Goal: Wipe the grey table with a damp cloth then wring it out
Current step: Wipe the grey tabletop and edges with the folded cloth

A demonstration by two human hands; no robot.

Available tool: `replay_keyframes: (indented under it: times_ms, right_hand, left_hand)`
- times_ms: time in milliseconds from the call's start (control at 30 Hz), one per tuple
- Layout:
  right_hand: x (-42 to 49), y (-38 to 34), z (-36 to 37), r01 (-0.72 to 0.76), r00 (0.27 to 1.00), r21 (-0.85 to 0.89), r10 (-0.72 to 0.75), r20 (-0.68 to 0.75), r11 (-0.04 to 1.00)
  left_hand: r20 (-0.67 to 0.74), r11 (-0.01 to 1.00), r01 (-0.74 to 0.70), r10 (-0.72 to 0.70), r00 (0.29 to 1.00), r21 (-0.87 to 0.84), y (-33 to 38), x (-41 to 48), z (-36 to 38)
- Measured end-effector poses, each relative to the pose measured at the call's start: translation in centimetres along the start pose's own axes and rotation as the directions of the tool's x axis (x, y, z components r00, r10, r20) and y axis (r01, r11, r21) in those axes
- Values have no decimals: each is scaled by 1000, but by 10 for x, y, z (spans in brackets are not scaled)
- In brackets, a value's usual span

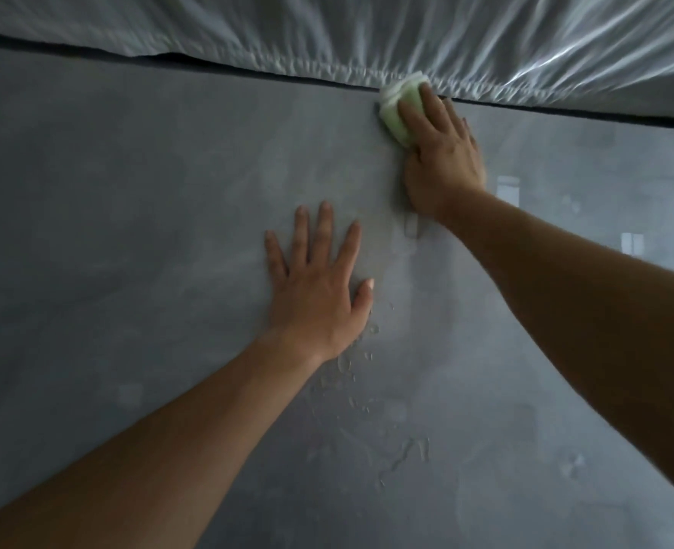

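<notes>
Two bare hands are on the grey table [129, 192]. The right hand [442, 152] is stretched to the far edge, its fingers laid fairly straight over a folded pale-green and white cloth [396, 109] and pressing it to the surface rather than clutching it; the thumb is hidden, so whether it hooks the cloth's side cannot be told. The left hand [319, 287] lies flat nearer the body, fingers spread, holding nothing and seemingly bracing the reach.

The cloth sits right at the table's rim, touching or nearly touching a crinkled white sheet [367, 29] that hangs beyond a dark gap. One more push outward would likely carry the cloth off the edge, or drag the sheet and wet it. Water droplets [351, 374] lie beside and below the left wrist; with body weight leaning on that palm, a slide on the wet patch looks possible. These beads would also dry as marks if the wiping skips them.

No brand, label or readable writing shows anywhere; the few pale rectangles on the table's right side carry no text
</notes>
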State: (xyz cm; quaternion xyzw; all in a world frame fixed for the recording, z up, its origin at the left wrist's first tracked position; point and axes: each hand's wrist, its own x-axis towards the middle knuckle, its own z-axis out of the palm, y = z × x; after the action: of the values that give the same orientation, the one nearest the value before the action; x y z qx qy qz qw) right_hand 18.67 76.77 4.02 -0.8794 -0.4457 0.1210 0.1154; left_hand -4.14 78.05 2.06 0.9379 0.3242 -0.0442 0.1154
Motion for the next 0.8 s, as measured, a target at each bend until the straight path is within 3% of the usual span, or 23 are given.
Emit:
replay_keyframes:
  times_ms: [33,100,200,267,300,367,433,500,633,700,800]
  right_hand:
    - [-4,-8,3,-9,1000,0,9,-9,1000]
    - [-37,-14,10,132,991,-6,-131,20,991]
    - [-101,6,8,433,893,-47,-422,158,900]
    - [-103,35,-3,510,849,-80,-487,206,856]
    - [-97,46,-6,448,886,-89,-429,175,890]
    - [-83,53,-12,180,983,-59,-176,56,982]
    - [-92,37,-7,-32,999,-2,32,-27,999]
    - [-128,16,8,-19,999,1,19,-42,1000]
    - [-197,21,15,249,965,-28,-245,97,968]
    - [-191,37,8,133,989,-27,-131,68,991]
    - [-165,40,3,-233,971,23,233,-54,972]
  left_hand:
    - [5,1000,2,-2,1000,-9,0,0,-1]
    - [18,999,12,-11,1000,-41,-1,1,-3]
    - [35,996,7,-4,999,-94,-3,0,-8]
    - [44,995,-8,13,999,-98,-5,0,-10]
    - [48,995,-10,15,999,-102,-5,0,-10]
    - [50,993,-10,16,999,-121,-5,0,-11]
    - [39,991,-30,36,999,-133,-5,-3,-14]
    - [2,988,-66,67,998,-139,-5,-13,-18]
    - [-15,990,-86,85,996,-113,-2,-43,-20]
    - [12,993,-74,75,997,-92,-2,-58,-17]
    - [52,997,-46,49,997,-57,-4,-75,-12]
